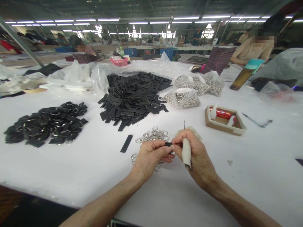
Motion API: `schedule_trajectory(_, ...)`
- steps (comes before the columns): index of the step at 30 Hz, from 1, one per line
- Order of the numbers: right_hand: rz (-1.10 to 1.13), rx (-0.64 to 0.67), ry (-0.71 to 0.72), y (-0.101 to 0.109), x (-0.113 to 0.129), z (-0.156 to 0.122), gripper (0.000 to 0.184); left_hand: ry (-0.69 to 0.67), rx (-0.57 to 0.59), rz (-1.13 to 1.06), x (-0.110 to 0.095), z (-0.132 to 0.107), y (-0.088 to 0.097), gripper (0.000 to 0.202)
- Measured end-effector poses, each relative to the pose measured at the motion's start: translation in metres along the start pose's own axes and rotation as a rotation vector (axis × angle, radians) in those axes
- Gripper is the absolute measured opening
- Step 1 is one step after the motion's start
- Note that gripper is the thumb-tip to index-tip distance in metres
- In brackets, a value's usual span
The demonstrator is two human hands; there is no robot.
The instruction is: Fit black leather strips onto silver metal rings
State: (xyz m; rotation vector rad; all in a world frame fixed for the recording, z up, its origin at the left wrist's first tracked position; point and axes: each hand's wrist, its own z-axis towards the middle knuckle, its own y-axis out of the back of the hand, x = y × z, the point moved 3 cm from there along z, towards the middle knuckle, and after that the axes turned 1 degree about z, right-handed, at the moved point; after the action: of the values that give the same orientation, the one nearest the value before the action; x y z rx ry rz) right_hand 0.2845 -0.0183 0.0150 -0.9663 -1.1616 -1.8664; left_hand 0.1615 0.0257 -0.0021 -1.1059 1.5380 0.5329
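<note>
Between the fingertips of both my hands is a small black strip (pixel 168 144), seemingly folded; much of it is hidden by the fingers. My left hand (pixel 150 154) pinches it from the left. My right hand (pixel 195 154) pinches its other end and also carries a thin pointed tool (pixel 187 151) with a white-wrapped handle, its metal tip upward. Loose metal rings (pixel 155 135) lie just behind and under my left hand. One flat black strip (pixel 126 143) rests to the left of them. A whitish lump (pixel 196 134) sits partly hidden behind my right hand.
Farther back is a heap of black strips (pixel 134 94). On the left lies a pile of black pieces with rings (pixel 47 123). Clear bags of rings (pixel 184 98), a small box (pixel 224 128) with tubes, tweezers (pixel 257 120) and a bottle (pixel 246 75) are rightward. A person (pixel 254 47) sits opposite.
</note>
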Motion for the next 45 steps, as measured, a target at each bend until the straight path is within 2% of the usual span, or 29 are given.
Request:
schedule_trajectory(5,-0.01,0.006,-0.004,0.0,-0.001,0.0,0.011,0.013,0.033,0.027,0.0,-0.001,-0.001,0.01)
schedule_trajectory(12,0.049,0.024,-0.037,0.002,0.0,0.001,0.009,0.017,-0.002,0.036,0.0,-0.001,0.0,0.011)
schedule_trajectory(18,-0.014,-0.054,-0.062,0.03,0.005,0.007,0.016,0.005,0.014,-0.022,-0.002,-0.001,0.006,0.013)
schedule_trajectory(25,0.007,-0.098,-0.098,0.056,-0.007,0.017,0.027,0.016,0.013,-0.048,-0.003,0.0,0.008,0.012)
schedule_trajectory(28,-0.098,-0.091,-0.108,0.063,-0.009,0.019,0.033,0.021,0.009,-0.046,-0.003,0.0,0.008,0.012)
schedule_trajectory(34,-0.32,-0.264,-0.164,0.083,0.005,0.022,0.026,0.037,0.006,0.008,-0.003,0.002,0.009,0.011)
schedule_trajectory(37,-0.309,-0.167,-0.257,0.088,0.008,0.027,0.018,0.038,0.012,0.051,-0.002,0.005,0.01,0.013)
schedule_trajectory(40,-0.206,-0.049,-0.296,0.09,0.001,0.033,0.012,0.048,0.027,0.08,-0.001,0.007,0.01,0.013)
schedule_trajectory(45,-0.184,-0.008,-0.3,0.087,-0.013,0.036,0.016,0.075,0.035,0.092,0.0,0.008,0.008,0.012)
